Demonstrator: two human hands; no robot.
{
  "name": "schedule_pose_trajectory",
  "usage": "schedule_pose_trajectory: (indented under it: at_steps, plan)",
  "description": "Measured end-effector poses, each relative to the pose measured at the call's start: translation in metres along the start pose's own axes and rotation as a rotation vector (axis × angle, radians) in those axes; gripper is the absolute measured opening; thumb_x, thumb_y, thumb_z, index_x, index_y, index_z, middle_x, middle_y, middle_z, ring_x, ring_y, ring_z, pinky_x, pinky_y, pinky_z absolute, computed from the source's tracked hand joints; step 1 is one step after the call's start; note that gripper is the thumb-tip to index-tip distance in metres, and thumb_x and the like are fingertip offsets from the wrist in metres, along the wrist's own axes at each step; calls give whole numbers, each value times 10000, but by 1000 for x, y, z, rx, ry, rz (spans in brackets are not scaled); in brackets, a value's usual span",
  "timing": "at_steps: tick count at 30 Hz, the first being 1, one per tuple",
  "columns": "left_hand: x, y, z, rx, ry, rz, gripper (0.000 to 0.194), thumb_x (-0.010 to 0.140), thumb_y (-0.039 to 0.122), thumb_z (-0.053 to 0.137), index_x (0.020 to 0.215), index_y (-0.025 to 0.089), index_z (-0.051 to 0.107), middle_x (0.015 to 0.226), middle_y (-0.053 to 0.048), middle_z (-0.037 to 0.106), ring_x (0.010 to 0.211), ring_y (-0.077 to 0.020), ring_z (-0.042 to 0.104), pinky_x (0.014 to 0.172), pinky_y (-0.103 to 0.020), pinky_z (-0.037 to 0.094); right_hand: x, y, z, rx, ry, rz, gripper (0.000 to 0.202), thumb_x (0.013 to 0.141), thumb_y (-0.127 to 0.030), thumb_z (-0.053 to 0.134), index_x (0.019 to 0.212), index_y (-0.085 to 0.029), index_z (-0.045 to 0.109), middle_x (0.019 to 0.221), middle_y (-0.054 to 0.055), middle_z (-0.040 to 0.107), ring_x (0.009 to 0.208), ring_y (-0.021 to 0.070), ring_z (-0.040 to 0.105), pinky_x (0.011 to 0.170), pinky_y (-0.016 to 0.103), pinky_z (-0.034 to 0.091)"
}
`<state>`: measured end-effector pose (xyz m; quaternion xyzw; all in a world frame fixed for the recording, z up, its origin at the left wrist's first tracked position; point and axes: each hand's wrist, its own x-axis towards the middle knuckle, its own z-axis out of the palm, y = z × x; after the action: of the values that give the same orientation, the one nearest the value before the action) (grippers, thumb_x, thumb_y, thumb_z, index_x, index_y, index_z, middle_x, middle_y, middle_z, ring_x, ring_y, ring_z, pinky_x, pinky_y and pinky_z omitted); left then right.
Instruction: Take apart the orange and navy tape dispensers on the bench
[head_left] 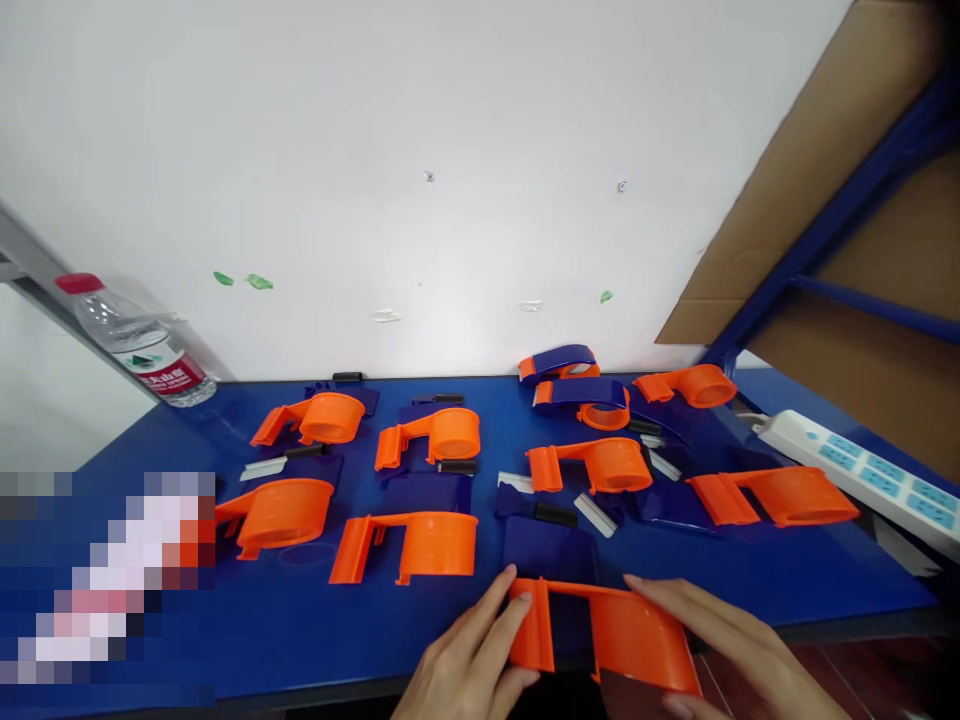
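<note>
At the table's front edge, an orange plastic tape dispenser body (641, 640) is held between my two hands. My left hand (472, 655) grips its narrow flat end, fingertips on the top face and thumb below. On the other side, my right hand (739, 640) holds the round drum end, with fingers along the upper rim and the thumb low. Just behind it lie a dark blue cover piece (551, 545), a black roller-like piece (555, 514) and a silver blade strip (596, 514).
Several more orange bodies (442, 543) are spread over the blue table (360, 640). Two dispensers with blue covers (581, 392) stand at the back. A water bottle (169, 365) leans at left, a white power strip (862, 470) lies at right, and a pixelated patch hides the left front.
</note>
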<state>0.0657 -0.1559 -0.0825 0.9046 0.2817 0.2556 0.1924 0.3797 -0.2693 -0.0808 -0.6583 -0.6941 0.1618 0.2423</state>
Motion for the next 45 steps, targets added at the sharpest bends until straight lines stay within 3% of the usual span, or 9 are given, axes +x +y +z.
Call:
schedule_pose_trajectory:
  at_steps: [7,12,17,29,31,34,37,39,45]
  plan:
    - [2,-2,10,9,50,7,526,1006,273,545,1514,191,433,1557,-176,476,1229,-259,675,988,-270,579,10,-8,-4,-62,-18,62,605,903,-523,664,1481,-412,523,1494,13,569,1359,330,543,1017,414,565]
    - [-1,-9,23,12,186,101,433,1046,139,417,1474,148,481,1449,-204,582,1069,-182,745,869,-211,624,18,-10,-2,-93,-32,51,605,932,-506,652,1506,-413,484,1507,4,554,1396,329,501,1052,451,538]
    - [-4,-7,29,-17,228,64,424,1026,100,447,1435,162,541,1399,-196,613,876,-131,738,729,-174,631,28,-9,-2,-81,-24,-5,600,951,-477,641,1519,-400,466,1511,16,553,1392,325,509,1068,465,521]
    - [-6,-10,32,59,238,91,512,939,-4,455,1387,189,611,1364,-158,650,866,-152,730,753,-213,640,46,-10,-12,-109,-75,-90,694,922,-488,678,1551,-389,402,1534,59,529,1367,348,536,1054,510,530]
    - [-7,-10,32,67,236,88,529,933,-5,452,1396,201,604,1370,-152,647,852,-147,729,736,-211,640,45,-8,-20,-111,-38,-121,744,885,-528,705,1548,-387,398,1514,74,550,1328,369,569,1006,512,567]
    - [-8,-8,34,95,240,78,532,938,5,440,1389,227,612,1364,-133,657,837,-145,727,754,-236,645,51,-5,-35,-92,96,-103,593,940,-503,632,1492,-364,468,1406,92,626,1148,335,678,929,492,600]
    - [-9,-5,34,137,258,57,508,966,34,398,1366,240,632,1346,-116,671,840,-145,737,819,-280,647,75,3,-51,-90,243,-53,435,984,-444,573,1401,-320,546,1301,96,662,1009,278,699,900,455,590]
    - [-9,-4,35,171,256,51,496,985,63,379,1364,255,634,1339,-99,678,855,-151,749,840,-303,650,103,11,-59,-143,295,-69,413,979,-460,570,1359,-300,569,1329,100,641,1097,294,668,947,466,564]
    - [-8,-2,35,228,276,44,479,994,99,397,1375,273,628,1330,-88,690,857,-142,760,853,-288,647,198,40,-73,-298,238,-86,504,968,-460,507,1377,-173,571,1421,179,575,1339,362,515,1138,549,396]
